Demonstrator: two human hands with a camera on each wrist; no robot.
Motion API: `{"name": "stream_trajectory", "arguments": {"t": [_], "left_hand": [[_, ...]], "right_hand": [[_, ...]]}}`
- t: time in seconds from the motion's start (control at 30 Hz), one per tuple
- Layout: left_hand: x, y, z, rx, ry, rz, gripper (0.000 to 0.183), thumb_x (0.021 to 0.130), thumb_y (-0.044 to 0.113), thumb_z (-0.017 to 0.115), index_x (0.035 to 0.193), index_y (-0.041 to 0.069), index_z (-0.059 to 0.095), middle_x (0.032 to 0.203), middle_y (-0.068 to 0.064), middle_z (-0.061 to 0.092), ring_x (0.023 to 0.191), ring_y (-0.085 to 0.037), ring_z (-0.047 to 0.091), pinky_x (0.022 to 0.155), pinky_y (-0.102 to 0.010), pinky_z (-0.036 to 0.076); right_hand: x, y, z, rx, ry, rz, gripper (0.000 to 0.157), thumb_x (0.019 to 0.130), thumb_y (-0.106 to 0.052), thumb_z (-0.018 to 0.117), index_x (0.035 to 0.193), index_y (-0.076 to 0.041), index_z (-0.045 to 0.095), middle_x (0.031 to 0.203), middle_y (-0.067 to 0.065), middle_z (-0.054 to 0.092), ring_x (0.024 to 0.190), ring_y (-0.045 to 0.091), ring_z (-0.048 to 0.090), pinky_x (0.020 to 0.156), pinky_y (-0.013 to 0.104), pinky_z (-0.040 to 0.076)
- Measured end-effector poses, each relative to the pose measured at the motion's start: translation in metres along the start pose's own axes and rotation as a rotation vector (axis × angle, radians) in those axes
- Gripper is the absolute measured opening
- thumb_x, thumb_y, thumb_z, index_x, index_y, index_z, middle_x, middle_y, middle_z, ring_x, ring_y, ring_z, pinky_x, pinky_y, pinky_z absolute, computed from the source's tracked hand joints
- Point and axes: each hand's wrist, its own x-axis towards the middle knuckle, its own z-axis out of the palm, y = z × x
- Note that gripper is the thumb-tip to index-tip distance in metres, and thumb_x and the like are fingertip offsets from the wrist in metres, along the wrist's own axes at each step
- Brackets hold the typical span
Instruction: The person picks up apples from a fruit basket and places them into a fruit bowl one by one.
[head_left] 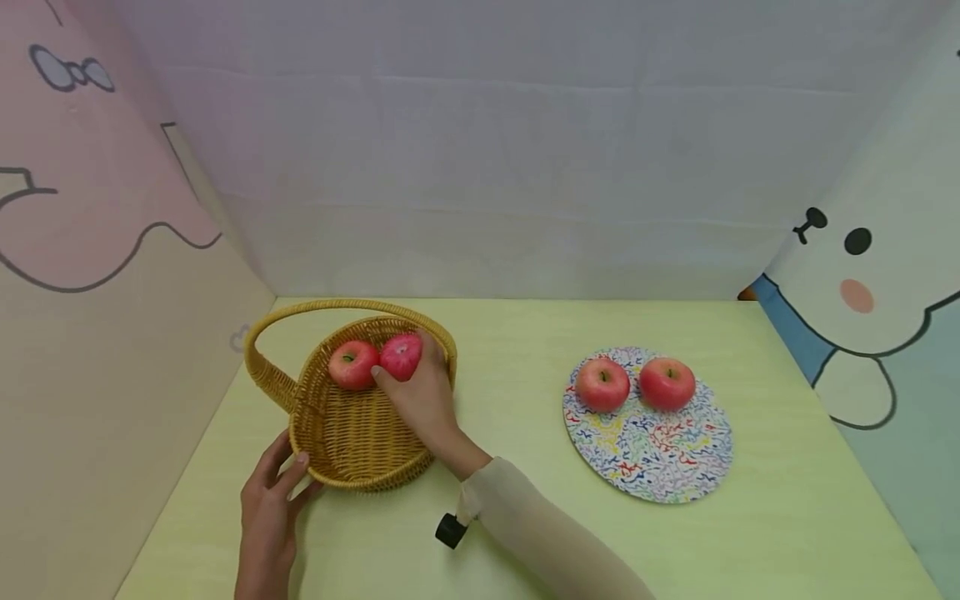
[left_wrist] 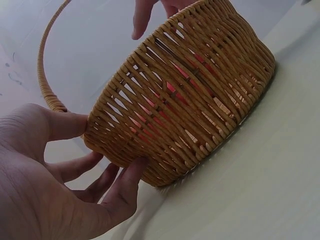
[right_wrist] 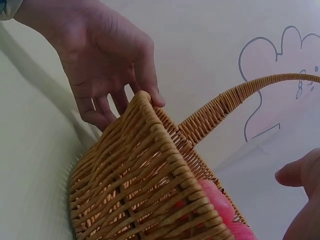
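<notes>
A yellow-brown wicker basket (head_left: 360, 433) with a tall looped handle stands on the left of the table. Two red apples lie inside it: one apple (head_left: 353, 365) shows its stem, and the other apple (head_left: 401, 357) lies beside it. My left hand (head_left: 272, 500) grips the basket's near left rim, thumb on top and fingers against the outer wall, as the left wrist view shows. Reaching over the basket, my right hand (head_left: 423, 396) is around the right-hand apple, its thumb extended; in the right wrist view the thumb (right_wrist: 300, 172) stands apart from the apples.
On the right, a round, multicoloured speckled plate (head_left: 652, 467) carries an apple (head_left: 603, 384) and another apple (head_left: 667, 384) near its far edge. A pale cloth wall (head_left: 510, 167) rises behind the light yellow table (head_left: 495, 375); printed walls flank both sides.
</notes>
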Motion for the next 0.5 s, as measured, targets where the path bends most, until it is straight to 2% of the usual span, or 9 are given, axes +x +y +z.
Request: {"name": "stream_trajectory", "arguments": {"t": [0.27,0.5], "left_hand": [[-0.001,0.002,-0.001,-0.009,0.009,-0.003,0.058,0.097,0.023,0.063,0.151,0.021,0.041,0.137,0.011,0.044,0.112,-0.004,0.057,0.076,-0.023,0.057],[0.001,0.000,0.000,-0.008,-0.004,0.001,0.058,0.097,0.023,0.063,0.151,0.021,0.041,0.137,0.011,0.044,0.112,-0.003,0.057,0.076,-0.024,0.057]], "right_hand": [[0.007,0.003,0.006,-0.076,-0.019,0.011,0.083,0.086,-0.038,0.073,0.152,-0.014,0.028,0.148,0.009,0.042,0.123,0.025,0.057,0.100,0.042,0.051],[0.014,0.010,0.012,-0.166,-0.017,0.006,0.082,0.087,-0.036,0.074,0.151,-0.012,0.028,0.152,0.007,0.036,0.133,0.023,0.045,0.104,0.040,0.049]]}}
